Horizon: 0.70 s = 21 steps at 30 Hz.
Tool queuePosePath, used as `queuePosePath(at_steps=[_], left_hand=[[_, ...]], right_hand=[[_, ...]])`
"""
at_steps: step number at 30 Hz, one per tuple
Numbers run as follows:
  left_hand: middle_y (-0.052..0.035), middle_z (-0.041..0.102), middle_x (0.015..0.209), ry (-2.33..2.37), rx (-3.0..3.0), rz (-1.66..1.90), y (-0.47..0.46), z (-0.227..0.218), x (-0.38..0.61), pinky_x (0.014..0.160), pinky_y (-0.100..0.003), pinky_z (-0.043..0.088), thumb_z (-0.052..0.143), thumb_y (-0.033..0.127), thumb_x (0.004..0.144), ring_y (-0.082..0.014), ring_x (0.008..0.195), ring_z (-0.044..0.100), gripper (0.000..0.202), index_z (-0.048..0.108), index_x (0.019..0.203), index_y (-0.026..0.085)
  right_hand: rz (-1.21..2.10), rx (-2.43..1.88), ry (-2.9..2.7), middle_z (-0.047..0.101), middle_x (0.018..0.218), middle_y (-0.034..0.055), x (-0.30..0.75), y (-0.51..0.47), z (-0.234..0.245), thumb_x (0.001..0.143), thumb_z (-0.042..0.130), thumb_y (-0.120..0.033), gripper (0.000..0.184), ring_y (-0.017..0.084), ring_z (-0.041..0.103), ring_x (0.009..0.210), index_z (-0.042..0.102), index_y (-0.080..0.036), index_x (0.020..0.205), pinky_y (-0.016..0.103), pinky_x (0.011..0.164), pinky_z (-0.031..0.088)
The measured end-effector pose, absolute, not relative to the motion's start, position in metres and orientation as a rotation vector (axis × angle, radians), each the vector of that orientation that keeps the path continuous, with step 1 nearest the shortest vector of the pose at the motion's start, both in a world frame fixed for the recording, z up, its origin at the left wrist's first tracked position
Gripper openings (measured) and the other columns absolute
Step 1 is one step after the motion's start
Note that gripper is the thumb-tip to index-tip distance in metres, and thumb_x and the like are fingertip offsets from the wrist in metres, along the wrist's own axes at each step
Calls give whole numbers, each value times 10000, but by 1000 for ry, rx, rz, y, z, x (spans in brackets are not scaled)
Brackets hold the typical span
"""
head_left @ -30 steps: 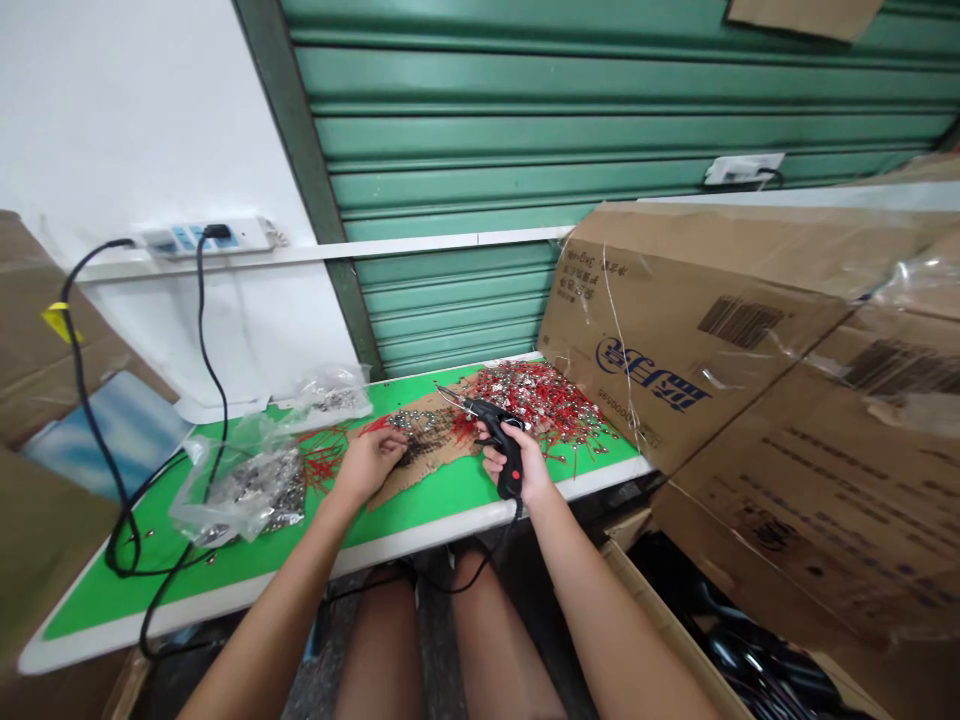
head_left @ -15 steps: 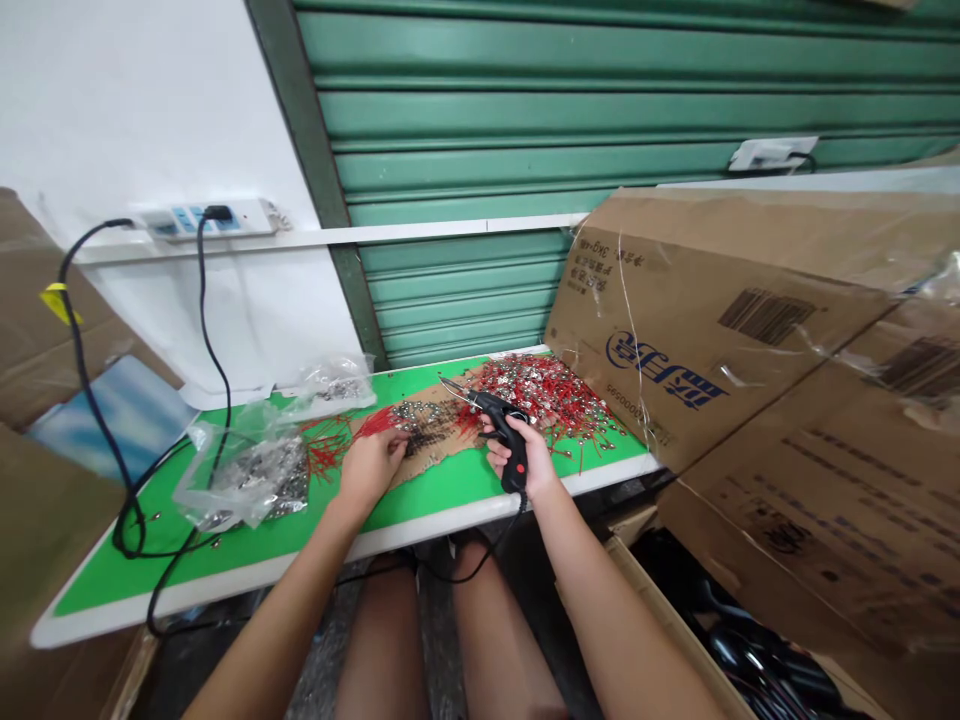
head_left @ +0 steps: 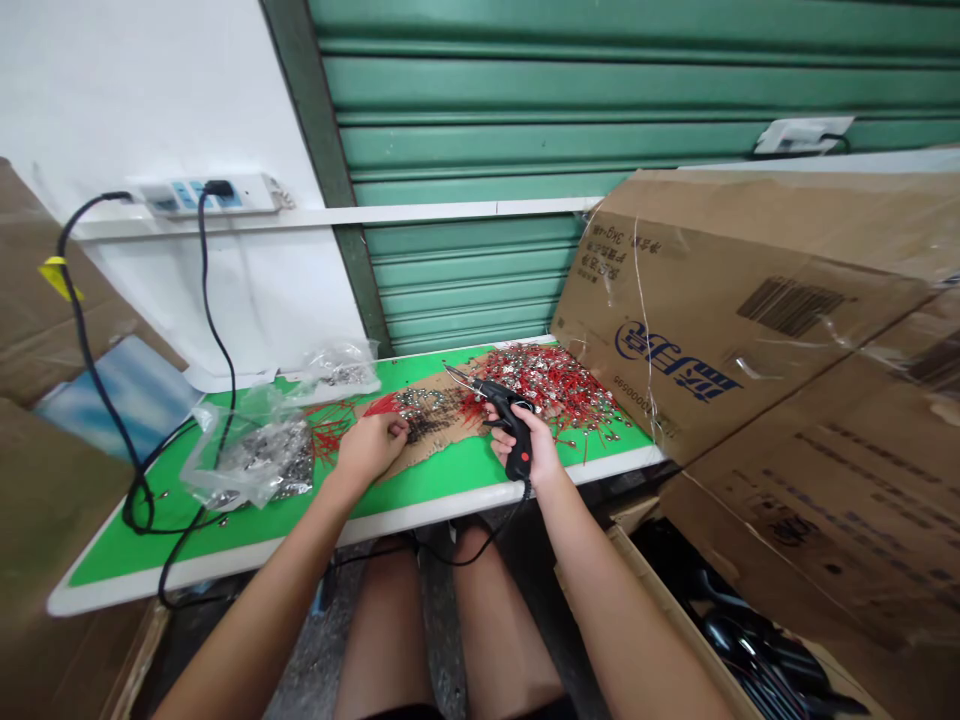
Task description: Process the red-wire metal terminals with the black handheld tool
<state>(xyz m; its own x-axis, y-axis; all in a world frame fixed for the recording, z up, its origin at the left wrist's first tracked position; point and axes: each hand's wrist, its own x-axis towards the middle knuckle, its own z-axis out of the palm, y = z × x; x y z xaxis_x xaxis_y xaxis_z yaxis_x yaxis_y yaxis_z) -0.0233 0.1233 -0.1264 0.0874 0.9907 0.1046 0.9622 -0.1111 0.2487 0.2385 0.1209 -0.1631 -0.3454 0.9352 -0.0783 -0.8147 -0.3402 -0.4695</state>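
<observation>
"Iron first: where do I have it?"

"In the right hand, fingers wrapped round the grip, by the right end of the card. A firm grasp, as I judge it from here."

"And its long axis?"

"Slantwise. The grip comes back toward the table edge, the tip points away and to the left; from the left hand I find that tip beyond and to the right, near but apart."

"What are those left fingers doing?"

"Curled, tips drawn together at the left side of the card, just beside the red leads. Whether they pinch anything I cannot tell; it's too small on my feed."

"Which hand is nearer the metal ends?"

"The left. The right hand stands farther off, though its iron reaches toward them. The gap between tip and left fingers is what I'd watch; how high the tip sits I cannot judge."
</observation>
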Motion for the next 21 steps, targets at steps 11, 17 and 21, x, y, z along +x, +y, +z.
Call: queuePosePath(at_steps=[11,17,21], left_hand=[[-117,722,1111,2127,2217,600,134,-140,-49,849,-320,536,540,388,863,-271,1019,677,477,663,1266,166],[-85,741,1052,2074,2120,885,136,-158,-58,847,-296,520,534,325,906,-231,956,680,293,759,1028,183],[-75,736,967,2073,2057,986,137,-161,-59,816,-280,500,557,329,896,-213,892,669,277,774,993,185]], right_hand=[[1873,-458,-445,652,795,36,238,120,-161,904,523,-242,208,72,343,433,638,-140,1045,203,372,365],[1864,-497,-468,638,785,27,238,119,-160,890,555,-261,209,72,333,432,649,-150,1040,207,368,356],[1846,-533,-483,637,805,34,237,118,-159,890,554,-267,222,69,318,435,657,-137,1037,209,368,351]])
